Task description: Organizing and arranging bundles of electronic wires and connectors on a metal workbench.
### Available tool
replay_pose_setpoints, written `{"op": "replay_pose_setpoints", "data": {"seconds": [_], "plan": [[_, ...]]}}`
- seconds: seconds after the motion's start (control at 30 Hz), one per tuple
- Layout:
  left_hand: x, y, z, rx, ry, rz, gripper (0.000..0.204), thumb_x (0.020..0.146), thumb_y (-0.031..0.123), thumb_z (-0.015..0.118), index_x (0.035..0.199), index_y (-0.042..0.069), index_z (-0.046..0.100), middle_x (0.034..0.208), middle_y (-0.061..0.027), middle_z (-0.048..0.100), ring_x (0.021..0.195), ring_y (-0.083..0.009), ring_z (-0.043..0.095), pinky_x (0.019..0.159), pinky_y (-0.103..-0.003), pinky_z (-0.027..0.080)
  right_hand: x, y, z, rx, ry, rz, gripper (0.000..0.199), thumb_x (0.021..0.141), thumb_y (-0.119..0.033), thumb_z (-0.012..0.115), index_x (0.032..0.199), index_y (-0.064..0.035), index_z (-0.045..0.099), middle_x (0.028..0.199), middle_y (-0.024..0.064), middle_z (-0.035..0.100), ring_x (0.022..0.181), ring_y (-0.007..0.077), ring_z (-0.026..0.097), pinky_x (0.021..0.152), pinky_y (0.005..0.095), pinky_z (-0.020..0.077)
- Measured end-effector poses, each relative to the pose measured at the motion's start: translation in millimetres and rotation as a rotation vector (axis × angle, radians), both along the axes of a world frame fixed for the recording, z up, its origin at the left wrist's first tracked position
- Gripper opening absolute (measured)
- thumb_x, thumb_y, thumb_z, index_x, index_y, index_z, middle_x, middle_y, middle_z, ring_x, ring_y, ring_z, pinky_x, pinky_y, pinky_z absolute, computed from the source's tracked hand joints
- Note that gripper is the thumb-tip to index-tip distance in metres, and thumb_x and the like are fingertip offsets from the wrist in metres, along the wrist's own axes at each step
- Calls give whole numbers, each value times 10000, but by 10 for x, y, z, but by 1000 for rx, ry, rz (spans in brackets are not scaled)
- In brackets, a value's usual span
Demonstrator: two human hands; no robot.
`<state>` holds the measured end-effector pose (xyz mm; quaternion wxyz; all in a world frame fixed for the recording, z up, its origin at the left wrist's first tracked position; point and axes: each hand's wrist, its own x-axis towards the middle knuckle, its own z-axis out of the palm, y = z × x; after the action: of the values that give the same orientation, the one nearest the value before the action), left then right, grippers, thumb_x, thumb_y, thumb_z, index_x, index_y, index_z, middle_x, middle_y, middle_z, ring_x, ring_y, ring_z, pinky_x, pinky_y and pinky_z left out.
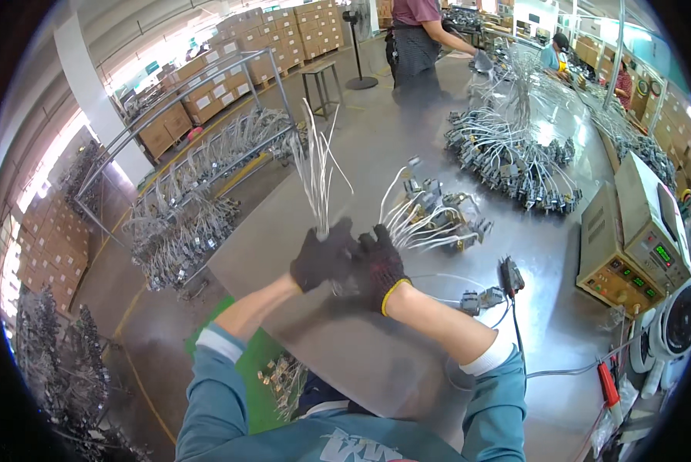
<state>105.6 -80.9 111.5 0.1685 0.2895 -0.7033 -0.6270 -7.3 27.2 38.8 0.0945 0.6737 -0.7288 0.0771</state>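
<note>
Item: one white cable bundle (322, 181), its loose ends fanned upward, located above the bench (337, 346) between its left corner and its near edge. Lower part hidden by gloves.

Left hand (321, 256): dark-gloved, closed around the white cable bundle.

Right hand (380, 266): dark glove with yellow cuff; held just beside the left hand, fingers curled by the white leads of a connector cluster (438, 212). Whether anything is gripped by it cannot be told.

Connector cluster: spread on the bench, beyond the right hand.

Grey connectors (480, 300) and black connector (511, 276): placed together on the bench, to the right of the right hand.

Cable heap (515, 165): massed toward the far end of the bench, connectors ringed outward.

Instruments (630, 239): two boxes with green displays, set side by side toward the right edge of the bench. Nearer along that edge are placed a round white device (672, 323) and a red clip (609, 383).
</note>
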Motion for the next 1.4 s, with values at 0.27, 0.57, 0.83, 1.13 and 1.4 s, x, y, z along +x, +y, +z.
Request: {"op": "replay_pose_setpoints", "data": {"seconds": [0.27, 0.57, 0.83, 1.13, 1.4], "plan": [[26, 50, -185, 240, 243, -221, 265, 1002, 254, 675, 814, 71, 641, 692, -23, 602, 607, -136, 593, 561, -309, 474, -226, -23, -5, 72, 42, 8, 791, 847, -650, 716, 1493, -221, 559, 1511, 79, 583, 1512, 294, 384, 1300, 552, 132], [77, -265, -289, -51, 100, -9, 340, 1043, 325, 600, 853, 53, 673, 597, -31, 566, 457, -111, 487, 449, -286, 366, -405, -493, 135, -22, 146, 176, 887, 760, -797, 703, 1410, -196, 645, 1405, 51, 665, 1464, 254, 466, 1299, 571, 104], [170, -296, -474, -2, 268, 130, 350, 1029, 336, 617, 929, 6, 679, 574, -47, 540, 463, -137, 504, 480, -302, 402, -249, -380, 134, 28, 116, 243, 169, 900, -260, 593, 928, -167, 731, 890, 70, 719, 1025, 250, 689, 1220, 542, 273], [-44, -331, -409, 49, 90, -31, 415, 1001, 416, 649, 986, 5, 698, 567, -41, 558, 484, -155, 582, 500, -298, 472, -186, 132, 288, 73, 71, 98, 268, 847, -303, 694, 1043, -121, 718, 958, 69, 702, 1093, 264, 645, 1160, 514, 342], [-949, -465, -598, 111, 254, 41, 279, 957, 300, 740, 956, 22, 717, 620, -25, 617, 511, -114, 581, 473, -301, 453, -376, 1294, 857, -216, -244, 58, 297, 822, -304, 827, 1026, -106, 738, 927, 77, 720, 923, 306, 686, 886, 435, 532]]}}
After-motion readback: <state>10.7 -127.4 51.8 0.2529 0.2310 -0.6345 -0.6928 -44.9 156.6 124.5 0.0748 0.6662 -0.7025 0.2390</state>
